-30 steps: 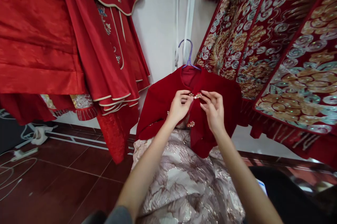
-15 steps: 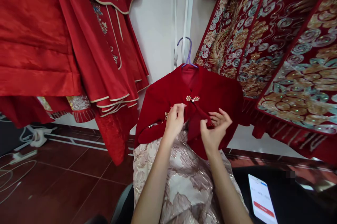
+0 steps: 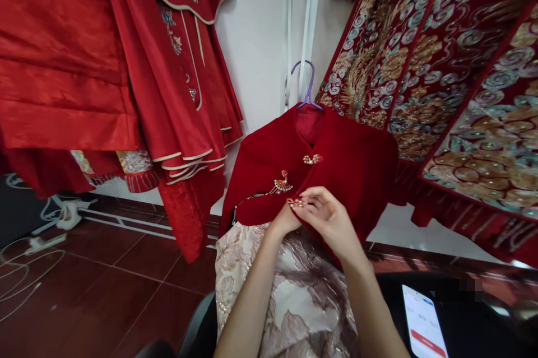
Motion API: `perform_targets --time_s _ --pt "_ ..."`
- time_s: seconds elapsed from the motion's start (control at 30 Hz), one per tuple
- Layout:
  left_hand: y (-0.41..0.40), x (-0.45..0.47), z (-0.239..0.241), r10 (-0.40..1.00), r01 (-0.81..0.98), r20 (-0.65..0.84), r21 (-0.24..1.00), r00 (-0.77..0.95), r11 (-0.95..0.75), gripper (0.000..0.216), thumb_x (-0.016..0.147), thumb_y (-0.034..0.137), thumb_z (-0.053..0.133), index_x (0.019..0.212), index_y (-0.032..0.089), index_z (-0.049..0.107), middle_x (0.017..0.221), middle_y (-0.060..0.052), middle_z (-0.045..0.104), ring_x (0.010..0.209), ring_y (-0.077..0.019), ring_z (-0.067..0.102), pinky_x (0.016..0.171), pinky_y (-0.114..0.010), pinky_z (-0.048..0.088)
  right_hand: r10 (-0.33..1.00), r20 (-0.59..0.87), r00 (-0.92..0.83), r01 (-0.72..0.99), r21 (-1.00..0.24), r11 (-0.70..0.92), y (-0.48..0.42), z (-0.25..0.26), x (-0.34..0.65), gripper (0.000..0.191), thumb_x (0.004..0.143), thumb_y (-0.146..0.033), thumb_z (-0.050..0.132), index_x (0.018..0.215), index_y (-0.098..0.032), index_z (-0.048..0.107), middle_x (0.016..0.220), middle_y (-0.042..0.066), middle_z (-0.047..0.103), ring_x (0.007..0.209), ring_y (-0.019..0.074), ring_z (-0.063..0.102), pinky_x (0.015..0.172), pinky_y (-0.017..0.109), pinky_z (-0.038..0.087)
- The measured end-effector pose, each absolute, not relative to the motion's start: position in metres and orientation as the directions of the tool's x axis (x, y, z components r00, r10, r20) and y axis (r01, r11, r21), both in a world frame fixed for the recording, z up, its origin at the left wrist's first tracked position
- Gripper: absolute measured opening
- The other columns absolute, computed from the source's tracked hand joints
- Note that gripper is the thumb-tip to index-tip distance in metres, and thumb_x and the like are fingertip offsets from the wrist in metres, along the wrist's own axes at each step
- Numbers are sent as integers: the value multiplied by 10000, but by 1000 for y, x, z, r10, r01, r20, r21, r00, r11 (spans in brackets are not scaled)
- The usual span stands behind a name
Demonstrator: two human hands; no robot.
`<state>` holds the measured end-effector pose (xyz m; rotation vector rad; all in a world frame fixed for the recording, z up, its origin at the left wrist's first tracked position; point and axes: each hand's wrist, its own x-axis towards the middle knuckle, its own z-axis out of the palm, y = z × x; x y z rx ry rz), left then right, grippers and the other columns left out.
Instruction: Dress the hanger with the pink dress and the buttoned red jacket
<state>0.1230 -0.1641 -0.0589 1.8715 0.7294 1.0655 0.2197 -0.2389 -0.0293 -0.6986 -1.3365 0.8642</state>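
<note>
**Both hands pinched on the front opening of the hanging jacket**

The dark red velvet jacket (image 3: 353, 162) hangs on a thin purple wire hanger (image 3: 309, 86) against the white wall. The grip sits at the lower part of its front opening, below the pearl-and-gold neck clasp (image 3: 312, 159), which is fastened. It is just right of the gold fan-shaped brooch (image 3: 282, 184) on the chest panel.

The left hand (image 3: 282, 221) and right hand (image 3: 332, 221) meet at this one spot and touch each other. Each has its fingers drawn together and clamped on the velvet edge. The varnished fingertips (image 3: 295, 203) of the left hand show at the pinch point. What lies between the fingers is hidden.

A white-cased smartphone (image 3: 423, 324) lies face up on the black surface (image 3: 471, 324), near its front edge. The screen shows a red bar; its text is too small to read.

Both forearms rise from the bottom edge of the view and converge. The right hand lies partly over the left, palm turned inward. Beneath the wrists hangs a pale beige floral brocade skirt (image 3: 290, 296), under the jacket hem.
</note>
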Motion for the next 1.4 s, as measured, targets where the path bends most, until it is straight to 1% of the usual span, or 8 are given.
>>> perform_targets --time_s 0.1,0.2,0.27,0.33,0.5,0.77,1.13,1.4 --pt "-160 113 -57 819 113 467 843 335 -527 140 727 46 557 768 165 619 742 -5 648 702 -129 599 681 -239 477 853 513 95 -105 -847 521 -221 -43 214 222 734 -262 732 920 -232 614 878 16 604 852 147 601 798 282 534" --pt "-154 102 -52 838 225 540 810 75 -542 131 717 128 635 840 165 613 794 -13 625 686 -117 573 669 -234 462 854 500 144 -67 -856 513 -211 -53 217 222 746 -285 721 929 -217 615 884 26 612 842 148 597 779 284 536" --pt "-151 98 -50 827 318 556 801 -84 -507 206 697 173 687 877 160 588 858 -29 600 691 -113 555 672 -239 463 856 489 170 -54 -863 503 -207 -58 219 237 737 -289 727 929 -210 611 864 25 613 825 146 597 763 283 537" --pt "-149 96 -51 813 359 563 797 -149 -486 315 672 185 725 936 160 553 944 -47 583 717 -110 556 691 -247 472 853 485 190 -47 -864 502 -204 -62 219 250 732 -295 729 931 -206 609 857 26 618 826 150 602 776 294 539" --pt "-145 95 -56 862 269 490 854 -129 -445 292 726 167 679 960 169 504 951 -46 606 676 -95 577 661 -240 485 832 500 241 -23 -854 520 -193 -67 212 256 737 -328 713 932 -206 601 887 40 637 839 160 617 789 315 543" --pt "-140 95 -56 908 8 401 915 -118 -403 269 687 54 662 926 144 575 864 -44 656 684 -98 618 653 -225 507 784 559 270 149 -829 540 -162 -65 212 277 741 -308 675 979 -193 590 889 41 632 823 155 621 766 305 553" --pt "-146 88 -50 905 -13 424 905 -24 -425 280 724 148 713 1001 129 675 974 -103 714 787 -142 672 756 -287 552 777 550 306 165 -835 526 -158 -59 205 287 733 -245 646 1006 -185 579 882 43 628 840 161 633 813 345 567" --pt "-150 86 -48 871 85 479 878 -109 -471 182 757 129 668 928 133 731 941 -93 736 751 -139 686 751 -280 565 719 611 330 207 -790 577 -160 -62 195 276 792 -322 626 1032 -188 609 980 67 652 898 169 634 837 346 568"
